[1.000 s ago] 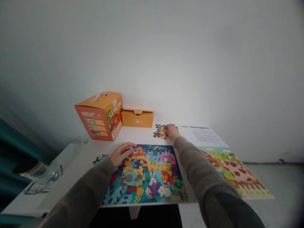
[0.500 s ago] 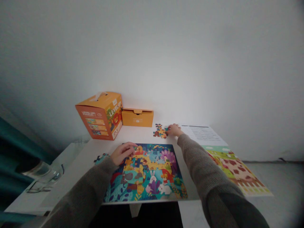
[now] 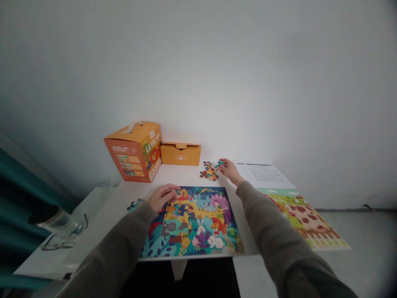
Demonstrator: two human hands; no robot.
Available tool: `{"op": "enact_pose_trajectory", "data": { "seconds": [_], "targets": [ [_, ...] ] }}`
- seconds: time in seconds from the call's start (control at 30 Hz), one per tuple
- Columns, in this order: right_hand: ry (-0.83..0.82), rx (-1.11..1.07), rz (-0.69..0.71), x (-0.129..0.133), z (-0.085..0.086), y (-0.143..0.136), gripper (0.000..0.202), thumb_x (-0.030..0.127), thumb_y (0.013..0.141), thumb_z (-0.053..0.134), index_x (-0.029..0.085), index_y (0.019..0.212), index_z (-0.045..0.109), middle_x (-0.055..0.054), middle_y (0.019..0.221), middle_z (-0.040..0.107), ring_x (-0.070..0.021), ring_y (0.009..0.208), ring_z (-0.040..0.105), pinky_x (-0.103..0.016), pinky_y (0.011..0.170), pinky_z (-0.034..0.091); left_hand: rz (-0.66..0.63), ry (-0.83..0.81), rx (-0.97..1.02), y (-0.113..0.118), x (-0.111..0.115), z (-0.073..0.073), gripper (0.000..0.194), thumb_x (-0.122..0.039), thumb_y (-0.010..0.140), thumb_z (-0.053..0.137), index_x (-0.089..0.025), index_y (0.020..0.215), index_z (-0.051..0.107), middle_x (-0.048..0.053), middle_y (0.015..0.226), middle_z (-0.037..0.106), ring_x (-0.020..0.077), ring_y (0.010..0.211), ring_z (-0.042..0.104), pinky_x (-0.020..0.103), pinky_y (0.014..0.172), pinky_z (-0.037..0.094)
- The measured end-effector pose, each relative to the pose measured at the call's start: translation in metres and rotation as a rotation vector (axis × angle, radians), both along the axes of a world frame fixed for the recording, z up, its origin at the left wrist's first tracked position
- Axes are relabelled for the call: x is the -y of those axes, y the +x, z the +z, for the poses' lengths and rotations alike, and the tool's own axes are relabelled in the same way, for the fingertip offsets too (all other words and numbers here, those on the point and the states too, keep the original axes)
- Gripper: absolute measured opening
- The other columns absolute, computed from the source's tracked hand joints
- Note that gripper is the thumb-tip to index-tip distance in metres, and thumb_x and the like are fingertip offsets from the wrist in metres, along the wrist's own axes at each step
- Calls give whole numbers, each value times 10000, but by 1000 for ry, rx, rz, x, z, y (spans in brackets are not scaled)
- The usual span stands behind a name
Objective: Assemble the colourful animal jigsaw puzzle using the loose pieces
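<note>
A colourful animal jigsaw puzzle (image 3: 201, 225) lies on the white table, largely filled in, with a rabbit and a tiger showing. My left hand (image 3: 163, 196) rests on its upper left edge, fingers loosely stretched and nothing visible in them. Beyond the puzzle, my right hand (image 3: 228, 169) pinches a teal puzzle piece (image 3: 218, 164) between thumb and fingers. Just left of that hand is a small heap of loose puzzle pieces (image 3: 209, 171), mostly orange and brown. More dark teal pieces (image 3: 135, 204) lie left of the puzzle, partly covered by my left forearm.
An orange puzzle box (image 3: 133, 159) with a handle stands at the back left, beside a smaller orange box (image 3: 180, 154). To the right lie a printed sheet (image 3: 263, 175) and a cow picture (image 3: 305, 217). A glass jar (image 3: 63, 223) and eyeglasses (image 3: 57, 245) are at far left.
My right hand has drawn back slightly from the heap, and the teal piece now shows in its fingertips. My left hand stays at the puzzle's edge. The view has shifted a little.
</note>
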State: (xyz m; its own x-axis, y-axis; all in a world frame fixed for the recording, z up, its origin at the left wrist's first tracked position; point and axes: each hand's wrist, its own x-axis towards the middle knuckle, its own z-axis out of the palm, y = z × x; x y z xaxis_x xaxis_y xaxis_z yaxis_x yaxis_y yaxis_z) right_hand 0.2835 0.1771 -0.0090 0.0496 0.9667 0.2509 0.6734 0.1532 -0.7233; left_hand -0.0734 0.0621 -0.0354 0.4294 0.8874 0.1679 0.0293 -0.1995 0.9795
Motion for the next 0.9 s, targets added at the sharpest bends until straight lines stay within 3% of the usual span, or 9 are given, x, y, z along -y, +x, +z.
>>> {"op": "enact_pose_trajectory", "data": {
  "seconds": [0.13,0.23,0.33,0.5,0.67,0.9],
  "targets": [
    [9,-118,140,32,18,-20,370,363,913,474,180,1206,604,-11,783,666,-135,613,611,-263,599,512,19,3,-1,2,1,2,406,-492,854,637,-143,1061,633,5,726,648,132,639,588,257,621,480],
    [-35,-277,391,64,29,-43,366,396,913,501,177,1180,620,6,707,643,-139,578,586,-278,593,505,38,-4,1,3,1,3,410,-500,845,647,-142,1044,639,5,715,646,129,626,586,253,608,474],
    [-42,-242,502,95,33,-65,292,366,911,548,201,1132,642,10,709,638,-137,622,591,-259,615,484,56,-11,9,2,0,2,416,-505,843,647,-136,1036,636,4,708,640,126,620,576,255,609,469],
    [-126,-251,570,125,30,-85,210,341,924,538,227,1065,644,17,678,625,-141,601,587,-250,582,455,16,35,-40,7,4,3,391,-466,863,644,-131,1062,618,5,739,637,130,660,584,271,662,480],
    [-119,-206,628,141,33,-90,218,294,906,548,222,1102,612,39,667,610,-121,560,519,-237,564,410,-121,113,-50,33,27,17,494,-370,877,667,-176,1300,500,-10,828,612,127,711,605,267,685,484],
    [-140,-326,590,156,42,-87,221,391,946,497,226,1053,596,47,600,562,-131,531,533,-245,532,420,-133,51,20,56,39,33,456,-381,856,698,-166,1213,514,-45,745,562,124,611,638,265,616,510]
  ]
}}
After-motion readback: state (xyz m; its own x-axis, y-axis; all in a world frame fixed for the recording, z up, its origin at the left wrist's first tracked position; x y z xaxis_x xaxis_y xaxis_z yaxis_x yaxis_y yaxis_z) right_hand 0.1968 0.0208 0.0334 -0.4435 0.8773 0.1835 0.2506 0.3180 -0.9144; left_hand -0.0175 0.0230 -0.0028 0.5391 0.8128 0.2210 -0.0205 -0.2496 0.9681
